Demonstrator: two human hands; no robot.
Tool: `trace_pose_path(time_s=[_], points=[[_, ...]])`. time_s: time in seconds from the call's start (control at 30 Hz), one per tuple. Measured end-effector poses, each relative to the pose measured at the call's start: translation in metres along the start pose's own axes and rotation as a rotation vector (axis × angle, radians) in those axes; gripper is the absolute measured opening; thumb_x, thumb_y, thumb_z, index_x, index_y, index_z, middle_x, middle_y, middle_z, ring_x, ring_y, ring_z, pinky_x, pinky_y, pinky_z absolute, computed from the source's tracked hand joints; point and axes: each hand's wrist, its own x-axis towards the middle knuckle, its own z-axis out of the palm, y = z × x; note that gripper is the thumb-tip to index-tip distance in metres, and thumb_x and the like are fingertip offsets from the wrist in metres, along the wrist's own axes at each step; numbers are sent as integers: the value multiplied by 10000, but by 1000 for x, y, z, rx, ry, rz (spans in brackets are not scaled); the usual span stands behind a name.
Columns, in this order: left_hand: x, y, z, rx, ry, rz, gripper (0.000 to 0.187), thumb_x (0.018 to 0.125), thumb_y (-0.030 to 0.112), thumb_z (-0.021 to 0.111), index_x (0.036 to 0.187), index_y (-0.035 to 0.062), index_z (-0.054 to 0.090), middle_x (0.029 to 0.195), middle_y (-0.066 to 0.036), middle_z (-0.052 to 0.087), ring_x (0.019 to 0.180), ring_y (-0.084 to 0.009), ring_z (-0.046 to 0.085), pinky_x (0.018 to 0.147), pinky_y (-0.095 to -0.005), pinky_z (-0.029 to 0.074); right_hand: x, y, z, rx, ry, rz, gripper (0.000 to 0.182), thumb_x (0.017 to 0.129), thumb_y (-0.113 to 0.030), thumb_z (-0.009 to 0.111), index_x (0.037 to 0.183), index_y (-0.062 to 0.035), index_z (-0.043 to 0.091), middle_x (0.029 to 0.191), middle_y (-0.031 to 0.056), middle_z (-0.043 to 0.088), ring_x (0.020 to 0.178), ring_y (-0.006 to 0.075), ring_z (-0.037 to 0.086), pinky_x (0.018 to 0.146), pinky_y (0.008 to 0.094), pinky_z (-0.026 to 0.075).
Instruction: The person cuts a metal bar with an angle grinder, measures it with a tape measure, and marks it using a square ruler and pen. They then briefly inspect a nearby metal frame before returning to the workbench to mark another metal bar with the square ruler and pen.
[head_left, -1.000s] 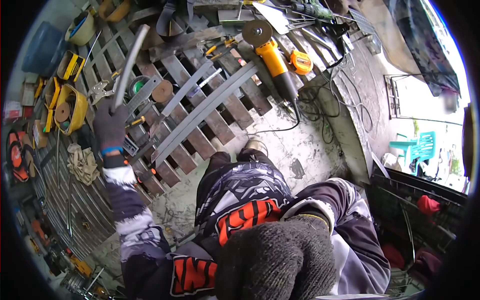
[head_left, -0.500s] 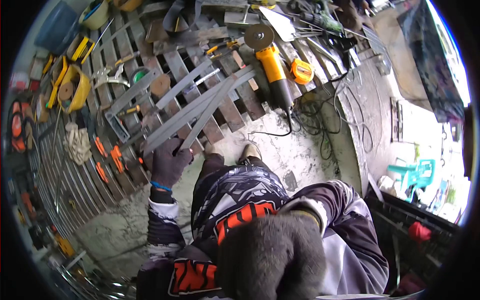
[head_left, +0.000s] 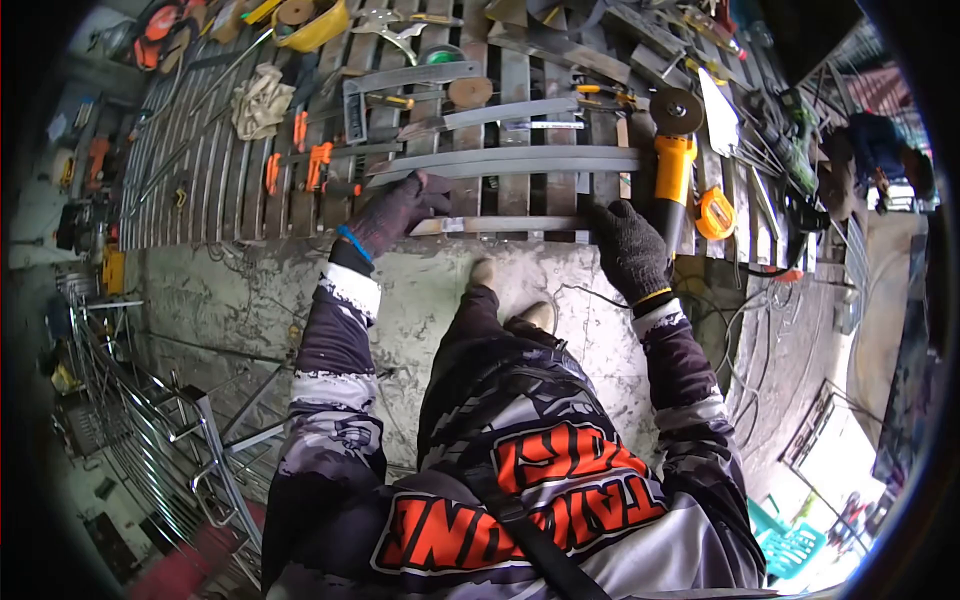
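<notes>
My left hand (head_left: 392, 216), in a dark glove with a blue band, is closed at the left end of a flat metal strip (head_left: 510, 225) along the bench's front edge. At the strip's right end is my right hand (head_left: 634, 252), also gloved, its fingers curled around the end; the fingertips are partly hidden. Just behind lie long grey metal strips (head_left: 520, 160), side by side across the slats. A yellow angle grinder (head_left: 674, 170) rests beside my right hand, with an orange tape measure (head_left: 715, 213) to its right.
On the slatted bench (head_left: 225, 215) are orange clamps (head_left: 318, 165), a metal square (head_left: 356, 110), a cloth (head_left: 262, 102) and a yellow container (head_left: 315, 28). Cables (head_left: 735, 330) trail at the right. A metal frame (head_left: 205, 440) stands at lower left.
The view has turned and the bench now runs level across it. My right hand has come out over the bench to the strip's right end. The front strip now lies apart from the others.
</notes>
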Motion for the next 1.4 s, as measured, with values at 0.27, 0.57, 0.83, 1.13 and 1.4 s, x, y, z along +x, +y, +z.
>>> trace_pose_path(time_s=[0.27, 0.57, 0.83, 1.13, 1.4], points=[[-37, -56, 3, 459, 414, 299, 330, 885, 8, 617, 1210, 3, 675, 1003, -72, 704, 786, -152, 646, 743, -337, 557, 11, 9, 15, 155, -48, -71, 197, 890, -126, 619, 1076, -104, 682, 958, 163, 621, 923, 409, 633, 765, 518, 531], [-31, -65, 2, 767, 668, 465, 362, 870, 81, 696, 1226, 14, 688, 1008, -112, 713, 765, -175, 700, 726, -328, 569, 1, -10, 12, 330, 129, 46, 322, 856, -30, 643, 1166, -108, 683, 1093, 183, 618, 970, 433, 661, 806, 482, 561], [-30, -52, -3, 811, 493, 422, 303, 888, 34, 656, 1182, 42, 723, 894, -68, 650, 754, -157, 624, 710, -322, 536, -8, -3, 14, 273, 97, 200, 188, 875, -112, 710, 1061, -86, 702, 1023, 168, 647, 962, 411, 646, 801, 489, 555], [-33, -52, -11, 814, 505, 404, 368, 848, 57, 699, 1217, 63, 698, 957, -107, 685, 804, -221, 670, 759, -350, 558, -11, -12, 21, 302, 179, 225, 176, 898, -72, 689, 1072, -71, 715, 980, 164, 648, 942, 401, 643, 778, 473, 539], [-30, -70, -27, 765, 510, 517, 346, 875, 20, 698, 1221, 24, 673, 903, -45, 628, 740, -144, 617, 694, -307, 537, -16, -9, 16, 342, 207, 261, 242, 878, -36, 655, 1115, -61, 696, 1031, 178, 660, 979, 403, 646, 845, 463, 553]])
